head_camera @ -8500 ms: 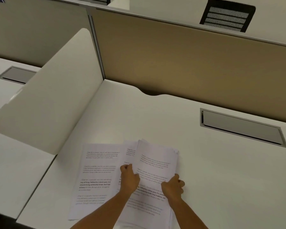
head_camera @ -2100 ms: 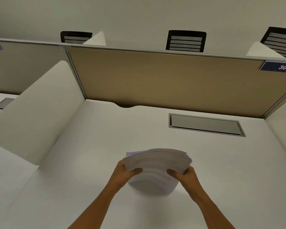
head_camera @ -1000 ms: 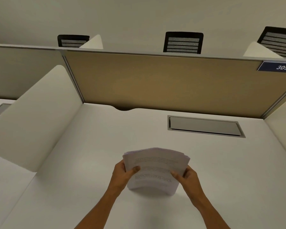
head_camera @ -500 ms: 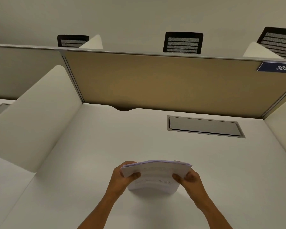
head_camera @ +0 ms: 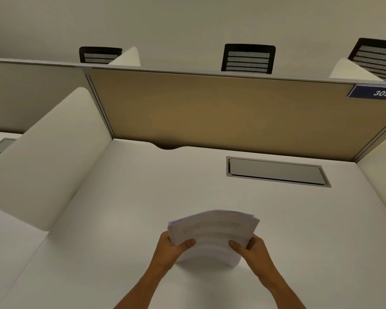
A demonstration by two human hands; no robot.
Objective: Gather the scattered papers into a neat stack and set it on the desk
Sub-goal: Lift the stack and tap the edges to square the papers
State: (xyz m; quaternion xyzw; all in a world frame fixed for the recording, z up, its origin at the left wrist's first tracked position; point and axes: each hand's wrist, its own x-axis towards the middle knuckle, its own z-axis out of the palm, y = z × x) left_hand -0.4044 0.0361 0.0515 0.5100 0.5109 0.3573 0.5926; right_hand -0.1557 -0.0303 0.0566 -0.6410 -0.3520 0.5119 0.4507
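Note:
A stack of printed white papers (head_camera: 212, 233) stands on its lower edge on the white desk (head_camera: 120, 208), bowed and leaning toward me, with its top edges fanned slightly. My left hand (head_camera: 172, 248) grips the stack's left side, thumb across the front sheet. My right hand (head_camera: 252, 248) grips the right side the same way. The fingers behind the stack are hidden.
A tan partition (head_camera: 221, 112) closes the back of the desk, with a white side divider (head_camera: 42, 159) at the left. A grey cable hatch (head_camera: 276, 171) is set into the desk at the back right. Black chair backs (head_camera: 247, 59) show beyond the partition.
The stack dropped low and flattened half a second ago, and now it is raised and upright again on the desk between both hands.

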